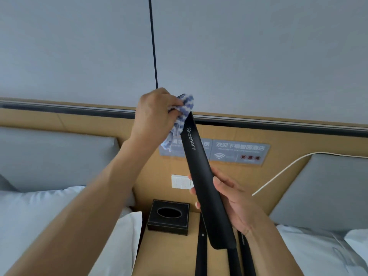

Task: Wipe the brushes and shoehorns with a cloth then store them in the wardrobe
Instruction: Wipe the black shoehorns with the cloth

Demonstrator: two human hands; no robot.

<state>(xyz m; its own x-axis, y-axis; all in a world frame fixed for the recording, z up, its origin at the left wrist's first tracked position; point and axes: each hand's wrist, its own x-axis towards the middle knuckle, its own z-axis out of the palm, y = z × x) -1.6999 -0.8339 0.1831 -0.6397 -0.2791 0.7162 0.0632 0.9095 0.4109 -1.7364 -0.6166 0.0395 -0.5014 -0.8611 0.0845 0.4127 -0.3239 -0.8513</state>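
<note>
This is a hotel bedroom. Two beds with white pillows (49, 212) and grey padded headboards (55, 156) flank a narrow tan bedside table (171, 253). On the tan wall panel behind it hangs a grey sign (239, 151) with Chinese lettering, a Wi-Fi symbol and small red symbols, above a white switch plate (180, 181). A black tissue box (169, 218) stands on the table.

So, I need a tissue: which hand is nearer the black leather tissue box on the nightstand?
Right. The right hand grips the black shoehorn just right of the tissue box; the left hand is raised well above it.
</note>
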